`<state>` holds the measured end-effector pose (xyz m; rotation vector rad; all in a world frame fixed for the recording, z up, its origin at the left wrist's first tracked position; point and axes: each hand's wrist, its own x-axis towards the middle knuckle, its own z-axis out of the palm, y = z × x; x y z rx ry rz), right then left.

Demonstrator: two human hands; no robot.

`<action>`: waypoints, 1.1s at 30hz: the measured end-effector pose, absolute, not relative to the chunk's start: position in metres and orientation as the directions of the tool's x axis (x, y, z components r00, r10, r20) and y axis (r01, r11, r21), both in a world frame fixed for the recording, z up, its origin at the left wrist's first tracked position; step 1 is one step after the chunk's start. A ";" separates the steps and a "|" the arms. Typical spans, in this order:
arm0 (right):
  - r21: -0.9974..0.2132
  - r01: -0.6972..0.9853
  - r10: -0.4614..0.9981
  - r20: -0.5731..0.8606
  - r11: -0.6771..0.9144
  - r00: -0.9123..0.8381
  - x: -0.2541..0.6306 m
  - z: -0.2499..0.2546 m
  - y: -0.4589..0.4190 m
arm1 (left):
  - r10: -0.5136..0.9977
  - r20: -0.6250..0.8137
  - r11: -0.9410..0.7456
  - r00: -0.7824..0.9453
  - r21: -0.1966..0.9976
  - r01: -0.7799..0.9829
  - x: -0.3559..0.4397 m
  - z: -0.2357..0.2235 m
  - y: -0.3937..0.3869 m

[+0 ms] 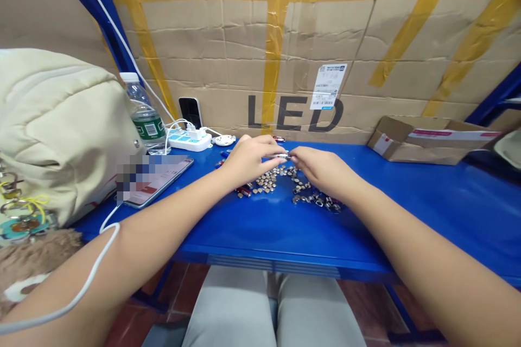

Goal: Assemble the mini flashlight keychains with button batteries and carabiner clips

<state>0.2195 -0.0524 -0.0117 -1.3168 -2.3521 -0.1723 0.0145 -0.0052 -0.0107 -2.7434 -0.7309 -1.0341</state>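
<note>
"What's the person holding?"

"A small, slim silvery piece (281,155), up between both hands, above the desk (366,217). The left hand (246,160) has it pinched between thumb and fingers (272,149)."

"And the right hand (321,168)?"

"Its fingers (299,155) are drawn together at the other end of the piece. I can't tell how firmly they grip."

"What's lying under the hands?"

"Little round metal pieces (266,180), loose on the blue surface, with some red parts (244,191) by them on the left. Shiny ring-like parts (323,201) lie on the right, below the right hand."

"Anything in that cardboard box (431,143)?"

"It's open at the top, over on the right, but I can't see its bottom from here."

"The bottle (148,119)?"

"Clear, white cap on, green label; how full it is, I can't tell. It stands behind the cream bag (61,119), whose inside is hidden."

"And next to it?"

"A white power strip (189,138) with plugs in it. A phone (163,179) lies nearer, beside the bag."
</note>
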 end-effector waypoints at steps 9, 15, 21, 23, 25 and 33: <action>-0.893 0.333 0.901 0.154 0.302 -0.406 0.205 -0.020 -0.052 | 0.170 0.691 -0.865 0.703 -0.236 0.442 0.009 -0.011 -0.004; -0.964 0.197 0.900 0.079 0.179 -0.429 0.207 -0.019 -0.051 | 0.187 0.675 -0.867 0.714 -0.228 0.443 0.009 -0.008 -0.005; -0.584 0.635 0.863 0.335 0.506 -0.379 0.213 -0.016 -0.051 | 0.342 0.672 -0.888 0.657 0.004 0.459 0.011 -0.010 -0.004; -0.404 0.731 0.827 0.388 0.550 -0.407 0.215 -0.014 -0.051 | 0.364 0.675 -0.894 0.642 0.059 0.445 0.013 -0.010 -0.004; -0.219 0.792 0.788 0.418 0.570 -0.452 0.218 -0.012 -0.052 | 0.382 0.672 -0.899 0.634 0.110 0.424 0.014 -0.009 -0.004; -0.004 0.837 0.773 0.385 0.547 -0.504 0.218 -0.014 -0.053 | 0.348 0.675 -0.924 0.650 0.128 0.361 0.014 -0.012 -0.003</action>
